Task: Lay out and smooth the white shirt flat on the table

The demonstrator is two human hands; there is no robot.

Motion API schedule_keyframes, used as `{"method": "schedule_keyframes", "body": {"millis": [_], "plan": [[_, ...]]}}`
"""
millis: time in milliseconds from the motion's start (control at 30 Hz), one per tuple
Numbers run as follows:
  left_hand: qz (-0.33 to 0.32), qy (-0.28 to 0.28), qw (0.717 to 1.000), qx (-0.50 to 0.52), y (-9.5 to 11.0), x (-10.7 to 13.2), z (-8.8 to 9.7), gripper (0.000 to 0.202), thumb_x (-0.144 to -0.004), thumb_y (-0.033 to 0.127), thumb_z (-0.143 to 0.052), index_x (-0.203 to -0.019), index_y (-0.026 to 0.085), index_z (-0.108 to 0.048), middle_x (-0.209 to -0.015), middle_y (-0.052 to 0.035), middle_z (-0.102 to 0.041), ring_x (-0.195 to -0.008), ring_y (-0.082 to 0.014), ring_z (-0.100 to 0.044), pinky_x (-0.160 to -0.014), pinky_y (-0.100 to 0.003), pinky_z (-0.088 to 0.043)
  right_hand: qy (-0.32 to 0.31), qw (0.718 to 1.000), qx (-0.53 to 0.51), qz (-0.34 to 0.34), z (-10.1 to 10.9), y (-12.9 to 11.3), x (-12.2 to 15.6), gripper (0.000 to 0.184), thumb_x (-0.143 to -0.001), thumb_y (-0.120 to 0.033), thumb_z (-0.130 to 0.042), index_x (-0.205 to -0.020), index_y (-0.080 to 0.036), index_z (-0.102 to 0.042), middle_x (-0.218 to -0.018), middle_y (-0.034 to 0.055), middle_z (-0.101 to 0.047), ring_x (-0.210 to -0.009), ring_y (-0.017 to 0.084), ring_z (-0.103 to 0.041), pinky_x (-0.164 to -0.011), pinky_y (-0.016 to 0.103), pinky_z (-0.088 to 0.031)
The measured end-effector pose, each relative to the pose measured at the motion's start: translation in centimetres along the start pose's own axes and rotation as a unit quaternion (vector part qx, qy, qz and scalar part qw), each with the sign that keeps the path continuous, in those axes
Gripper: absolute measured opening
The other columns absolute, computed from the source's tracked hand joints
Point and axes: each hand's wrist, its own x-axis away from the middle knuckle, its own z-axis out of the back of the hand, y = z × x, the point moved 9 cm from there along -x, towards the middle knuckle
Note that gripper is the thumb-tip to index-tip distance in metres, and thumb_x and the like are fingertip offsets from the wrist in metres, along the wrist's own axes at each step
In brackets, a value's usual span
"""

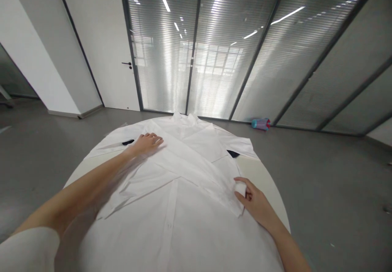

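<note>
A white shirt (196,219) is being steadied by the unclenched left hand (148,144). Its sleeve (200,166) is being pinched by the right hand (256,203), ideally kept taut.

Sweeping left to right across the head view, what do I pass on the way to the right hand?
White pillar, door handle, left hand, shirt collar, right hand.
</note>
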Motion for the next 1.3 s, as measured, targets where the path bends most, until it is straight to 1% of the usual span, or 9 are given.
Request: {"method": "schedule_keyframes", "body": {"millis": [167, 367, 533, 733, 900, 1000, 1133, 1233, 1300], "plan": [[0.009, 0.021, 1.0, -0.013, -1.8, -3.9, 0.5, 0.053, -0.102, 0.055, -0.031, -0.142, 0.027, -0.052, -0.151, -0.0102, -0.047, -0.141, -0.0315, -0.037, -0.112, -0.047, -0.031, -0.014, 1.0, 0.01, -0.009, -0.4, 0.5, 0.1, 0.044, -0.087, -0.048, -0.049, -0.115, -0.019, -0.067, -0.057, -0.0056, -0.041, -0.053, 0.016, -0.047, -0.056, 0.026, -0.036], [0.054, 0.008, 0.998, -0.032, -3.5, -6.0, -2.0, 0.075, -0.098, 0.065, -0.031, -0.157, 0.018, -0.028, -0.164, -0.0184, -0.02, -0.152, -0.0339, -0.014, -0.118, -0.059, -0.017, 0.006, 1.0, -0.006, -0.01, 0.0, 0.7, 0.3, 0.046, -0.088, -0.046, -0.047, -0.123, -0.021, -0.061, -0.057, -0.0059, -0.042, -0.053, 0.016, -0.048, -0.056, 0.027, -0.037], [0.058, 0.009, 0.998, -0.028, -3.9, -6.0, -2.5, 0.076, -0.096, 0.066, -0.029, -0.157, 0.021, -0.028, -0.165, -0.0158, -0.019, -0.153, -0.0313, -0.013, -0.118, -0.057, -0.019, 0.006, 1.0, -0.012, -0.011, 0.3, 0.4, 0.3, 0.043, -0.088, -0.051, -0.043, -0.111, -0.02, -0.064, -0.052, -0.0068, -0.037, -0.048, 0.016, -0.045, -0.051, 0.026, -0.034], [0.056, 0.025, 0.998, -0.027, -3.8, -5.9, -2.1, 0.075, -0.097, 0.066, -0.029, -0.158, 0.024, -0.025, -0.164, -0.0151, -0.022, -0.152, -0.0312, -0.016, -0.117, -0.056, -0.022, 0.016, 0.998, -0.035, -0.043, 0.2, 0.6, 0.4, 0.053, -0.089, -0.052, -0.04, -0.129, -0.019, -0.052, -0.05, -0.0089, -0.036, -0.043, 0.018, -0.045, -0.048, 0.026, -0.035], [0.054, 0.029, 0.998, -0.021, -3.7, -5.7, -2.1, 0.074, -0.097, 0.066, -0.03, -0.158, 0.024, -0.025, -0.164, -0.016, -0.021, -0.152, -0.0324, -0.017, -0.116, -0.058, -0.022, 0.023, 1.0, 0.02, -0.006, 0.2, -0.3, 0.1, 0.033, -0.085, -0.047, -0.046, -0.096, -0.022, -0.066, -0.05, -0.0046, -0.041, -0.047, 0.017, -0.046, -0.051, 0.027, -0.035], [0.055, 0.066, 0.996, -0.021, -3.2, -5.3, -1.1, 0.071, -0.099, 0.06, -0.033, -0.158, 0.022, -0.027, -0.165, -0.0149, -0.019, -0.152, -0.0335, -0.016, -0.118, -0.058, -0.018, 0.021, 0.999, 0.031, -0.002, -0.1, -0.2, 0.0, 0.029, -0.086, -0.045, -0.047, -0.09, -0.023, -0.065, -0.05, -0.0042, -0.042, -0.047, 0.016, -0.045, -0.053, 0.027, -0.037], [0.027, 0.136, 0.99, -0.012, -0.4, -3.8, 1.6, 0.06, -0.101, 0.048, -0.037, -0.156, 0.025, -0.033, -0.165, -0.0072, -0.023, -0.153, -0.0302, -0.013, -0.122, -0.052, -0.011, 0.064, 0.995, 0.069, 0.023, 0.4, -0.2, 0.5, 0.023, -0.085, -0.04, -0.05, -0.089, -0.024, -0.066, -0.063, -0.0004, -0.05, -0.054, 0.017, -0.05, -0.062, 0.03, -0.045], [-0.065, 0.081, 0.994, 0.033, 4.7, -2.2, 2.3, 0.052, -0.101, 0.05, -0.035, -0.147, 0.03, -0.049, -0.159, -0.0032, -0.038, -0.151, -0.0285, -0.022, -0.123, -0.05, -0.015, 0.195, 0.971, 0.122, 0.067, 3.0, -1.7, 1.3, 0.024, -0.083, -0.035, -0.052, -0.093, -0.023, -0.069, -0.091, 0.0085, -0.054, -0.08, 0.023, -0.059, -0.081, 0.038, -0.05], [-0.157, 0.021, 0.985, 0.067, 9.2, -0.4, 2.3, 0.054, -0.101, 0.054, -0.034, -0.146, 0.029, -0.051, -0.155, -0.0034, -0.044, -0.149, -0.0281, -0.029, -0.123, -0.048, -0.018, 0.228, 0.959, 0.134, 0.099, 4.0, -3.7, 1.3, 0.025, -0.086, -0.034, -0.051, -0.096, -0.022, -0.07, -0.102, 0.0118, -0.054, -0.095, 0.027, -0.058, -0.091, 0.044, -0.048]]}}
